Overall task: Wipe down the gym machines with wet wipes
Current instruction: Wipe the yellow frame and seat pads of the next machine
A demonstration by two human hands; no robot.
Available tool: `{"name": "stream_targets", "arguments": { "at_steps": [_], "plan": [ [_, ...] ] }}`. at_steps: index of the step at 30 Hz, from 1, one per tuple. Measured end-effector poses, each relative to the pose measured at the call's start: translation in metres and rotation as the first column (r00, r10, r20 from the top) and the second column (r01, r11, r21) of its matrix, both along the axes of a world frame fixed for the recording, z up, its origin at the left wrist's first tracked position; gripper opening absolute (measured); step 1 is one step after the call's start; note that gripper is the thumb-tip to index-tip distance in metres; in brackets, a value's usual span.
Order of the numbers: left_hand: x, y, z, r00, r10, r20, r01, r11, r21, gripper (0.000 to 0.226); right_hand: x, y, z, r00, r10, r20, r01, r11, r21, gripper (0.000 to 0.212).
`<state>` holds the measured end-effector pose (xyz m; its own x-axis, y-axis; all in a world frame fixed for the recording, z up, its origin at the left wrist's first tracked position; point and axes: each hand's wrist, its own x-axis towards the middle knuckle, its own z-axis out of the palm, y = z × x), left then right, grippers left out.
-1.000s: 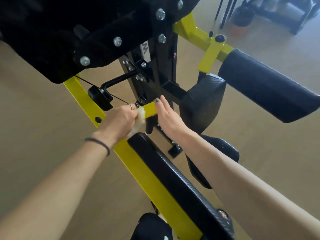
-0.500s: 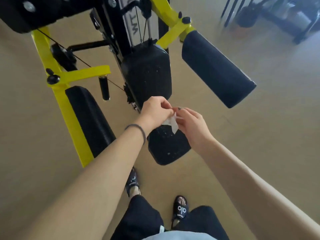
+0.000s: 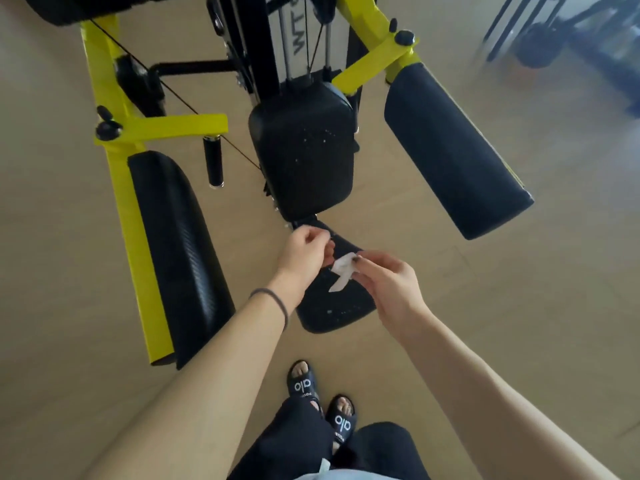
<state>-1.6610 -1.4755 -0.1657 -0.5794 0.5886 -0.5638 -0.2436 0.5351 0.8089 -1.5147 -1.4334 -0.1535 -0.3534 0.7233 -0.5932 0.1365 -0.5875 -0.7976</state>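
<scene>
My right hand (image 3: 388, 282) pinches a small crumpled white wet wipe (image 3: 342, 273) between thumb and fingertips, above the black seat pad (image 3: 337, 311) of a yellow-framed gym machine (image 3: 119, 174). My left hand (image 3: 303, 252) hovers just left of the wipe with its fingers curled in and nothing visibly held. Beyond the hands stands the black back pad (image 3: 301, 157). A long black arm pad (image 3: 176, 254) lies on the left and another arm pad (image 3: 453, 150) on the right. A short black handle grip (image 3: 213, 161) hangs from the yellow crossbar.
Cables and the weight stack (image 3: 299, 32) rise behind the back pad. Dark blurred equipment (image 3: 571, 39) stands at the top right. My feet in black slides (image 3: 304, 384) stand on the beige floor just short of the seat.
I have stepped back from the yellow bar I was wiping. The wipe has passed from my left hand into my right, and my left hand has let go of it.
</scene>
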Motion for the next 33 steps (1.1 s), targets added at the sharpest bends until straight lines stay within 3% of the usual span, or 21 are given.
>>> {"name": "stream_targets", "arguments": {
  "at_steps": [2,5,7,10,13,16,18,20,24,27,29,31,33],
  "plan": [
    [-0.027,0.010,0.015,0.994,0.078,-0.073,-0.077,0.997,0.016,0.017,-0.024,0.019,0.013,0.991,0.018,0.131,-0.043,0.981,0.191,0.008],
    [-0.063,0.029,0.038,0.963,0.155,-0.220,-0.143,0.987,0.068,0.007,-0.069,0.049,0.035,0.973,-0.004,0.233,-0.121,0.845,0.520,0.010],
    [-0.079,0.038,0.050,0.915,0.198,-0.353,-0.178,0.980,0.089,0.007,-0.095,0.066,0.043,0.972,0.023,0.233,-0.184,0.690,0.700,0.014],
    [-0.091,0.045,0.059,0.841,0.215,-0.497,-0.189,0.977,0.101,0.014,-0.121,0.085,0.042,0.968,0.092,0.232,-0.249,0.330,0.910,0.010],
    [-0.095,0.052,0.054,0.813,0.265,-0.519,-0.251,0.963,0.100,0.017,-0.139,0.103,0.026,0.940,0.219,0.262,-0.270,0.005,0.963,0.008],
    [-0.079,0.051,0.047,0.752,0.352,-0.558,-0.326,0.934,0.150,0.014,-0.145,0.124,0.007,0.863,0.331,0.383,-0.317,-0.236,0.918,0.014],
    [-0.063,0.054,0.041,0.744,0.372,-0.556,-0.290,0.928,0.234,0.003,-0.142,0.138,0.003,0.838,0.341,0.426,-0.318,-0.329,0.889,0.022],
    [-0.050,0.064,0.037,0.786,0.406,-0.466,-0.283,0.906,0.313,0.016,-0.140,0.153,0.005,0.836,0.350,0.422,-0.275,-0.399,0.875,0.022],
    [-0.039,0.096,0.037,0.810,0.516,-0.279,-0.403,0.835,0.374,0.010,-0.139,0.181,0.011,0.838,0.311,0.448,-0.221,-0.557,0.801,0.019],
    [-0.030,0.112,0.039,0.745,0.651,-0.143,-0.545,0.718,0.433,0.008,-0.137,0.199,0.015,0.789,0.327,0.519,-0.230,-0.627,0.744,0.022],
    [-0.023,0.118,0.035,0.696,0.698,-0.169,-0.587,0.689,0.425,0.005,-0.128,0.204,0.021,0.726,0.402,0.558,-0.275,-0.575,0.771,0.038],
    [-0.017,0.125,0.030,0.659,0.721,-0.213,-0.607,0.677,0.416,0.009,-0.117,0.207,0.026,0.709,0.459,0.535,-0.345,-0.435,0.832,0.051],
    [-0.014,0.135,0.030,0.609,0.750,-0.260,-0.624,0.655,0.427,0.013,-0.113,0.210,0.034,0.731,0.485,0.480,-0.441,-0.201,0.875,0.059]
  ]
}}
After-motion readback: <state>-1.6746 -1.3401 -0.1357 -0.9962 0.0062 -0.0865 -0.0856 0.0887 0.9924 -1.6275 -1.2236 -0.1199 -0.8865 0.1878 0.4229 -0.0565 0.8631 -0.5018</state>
